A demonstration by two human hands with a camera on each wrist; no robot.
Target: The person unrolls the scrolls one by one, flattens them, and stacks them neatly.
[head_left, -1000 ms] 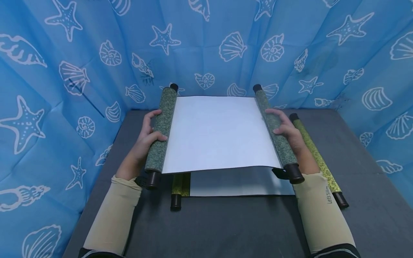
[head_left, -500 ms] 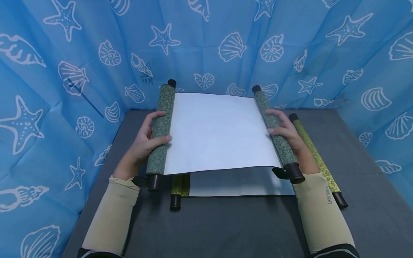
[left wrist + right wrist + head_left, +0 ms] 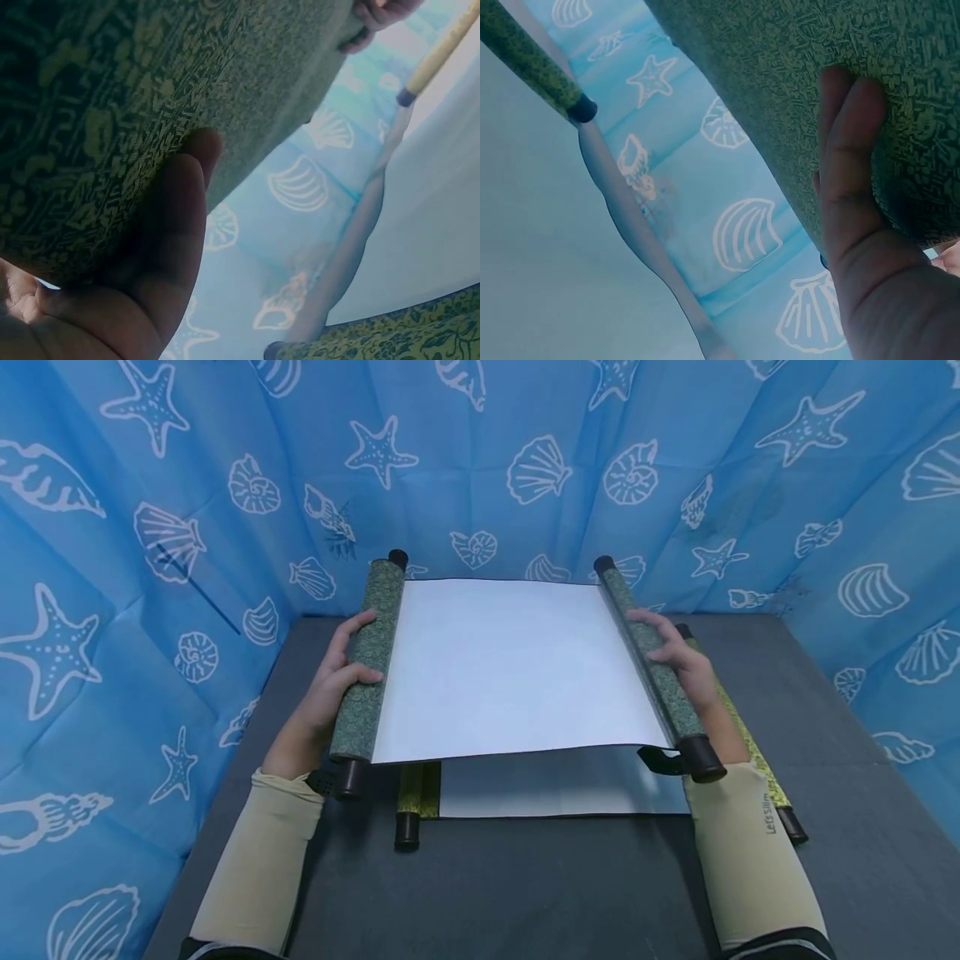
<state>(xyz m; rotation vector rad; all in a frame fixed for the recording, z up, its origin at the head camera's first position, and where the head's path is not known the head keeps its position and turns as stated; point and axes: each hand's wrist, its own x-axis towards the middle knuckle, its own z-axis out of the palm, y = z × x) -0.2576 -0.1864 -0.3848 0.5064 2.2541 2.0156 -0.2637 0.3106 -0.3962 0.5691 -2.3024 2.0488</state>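
A green patterned scroll with black end knobs is held up, its white sheet [image 3: 510,668] spread between two rolls. My left hand [image 3: 322,697] grips the left roll [image 3: 371,664], thumb on the front and fingers round behind. On the right roll [image 3: 660,677] my right hand [image 3: 686,664] has its grip, thumb and index finger showing at the side. Both wrist views look up along the patterned green backing, with the left hand [image 3: 150,277] and the right hand [image 3: 870,225] supporting it from beneath. Beneath it, a second scroll's pale sheet [image 3: 562,785] lies open on the table.
The lower scroll has yellow-green rolls, the left one [image 3: 410,797] mostly hidden and the right one [image 3: 765,760] beside my right forearm. A grey table [image 3: 525,893] carries it. A blue curtain with shells and starfish [image 3: 465,468] hangs behind and at both sides.
The right roll has shifted a little to the right with my right hand. The left roll rose slightly, then came down and left, and my left thumb has drawn back from the white sheet's edge.
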